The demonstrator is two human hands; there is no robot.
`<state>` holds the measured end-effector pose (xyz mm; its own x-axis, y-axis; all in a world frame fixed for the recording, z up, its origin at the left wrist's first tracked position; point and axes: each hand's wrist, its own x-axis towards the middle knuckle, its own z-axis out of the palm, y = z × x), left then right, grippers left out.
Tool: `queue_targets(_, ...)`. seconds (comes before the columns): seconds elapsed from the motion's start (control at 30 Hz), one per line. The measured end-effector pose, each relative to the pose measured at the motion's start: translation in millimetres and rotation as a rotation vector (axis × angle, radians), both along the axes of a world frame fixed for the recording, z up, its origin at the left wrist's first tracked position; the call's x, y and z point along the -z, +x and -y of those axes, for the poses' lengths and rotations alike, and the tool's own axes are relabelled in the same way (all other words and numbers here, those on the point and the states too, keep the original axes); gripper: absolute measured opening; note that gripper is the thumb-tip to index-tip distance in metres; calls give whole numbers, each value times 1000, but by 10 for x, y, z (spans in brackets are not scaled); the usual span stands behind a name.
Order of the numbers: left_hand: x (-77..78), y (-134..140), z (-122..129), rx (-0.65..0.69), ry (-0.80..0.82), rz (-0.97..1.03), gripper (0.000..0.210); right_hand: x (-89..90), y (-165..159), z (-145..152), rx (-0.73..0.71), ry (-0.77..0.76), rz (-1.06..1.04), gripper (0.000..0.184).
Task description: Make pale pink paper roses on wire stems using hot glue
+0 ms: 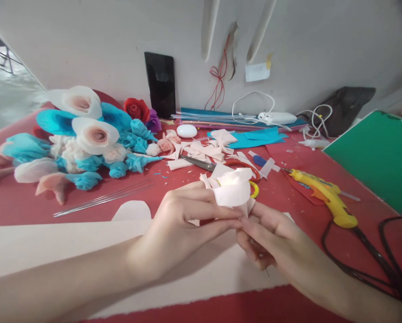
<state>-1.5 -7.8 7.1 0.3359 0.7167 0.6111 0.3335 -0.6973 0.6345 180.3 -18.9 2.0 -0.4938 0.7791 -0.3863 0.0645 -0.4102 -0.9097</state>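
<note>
Between my two hands is a small white paper flower (pixel 232 193), its pale petals curling upward. My left hand (pixel 187 220) pinches its base from the left with thumb and fingers. From the right, my right hand (pixel 268 233) closes on the lower end, and a thin wire tip pokes out below its fingers. The fingertips of both hands meet under the petals and hide the flower's base. Under my hands lies a long sheet of off-white crepe paper (pixel 96 260). Just behind the flower are scissors (pixel 201 163) with red and yellow handles, partly covered.
Blue, white, pink and red paper flowers (pixel 96 134) pile up at the left. Thin wires (pixel 100 199) lie nearby. Paper scraps (pixel 204 150) are scattered behind. A yellow glue gun (pixel 322 195) with a black cord sits right, near a green board (pixel 378 157). A phone (pixel 160 85) leans on the wall.
</note>
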Motion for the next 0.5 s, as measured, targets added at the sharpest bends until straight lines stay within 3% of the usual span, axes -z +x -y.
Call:
queue_targets(0.33, 16, -10, -2, -10, 125, -31, 9, -9, 5, 41, 0, -57, -29, 28)
queue_targets(0.5, 32, 8, 8, -43, 103, -42, 9, -26, -4, 36, 50, -75, -55, 25)
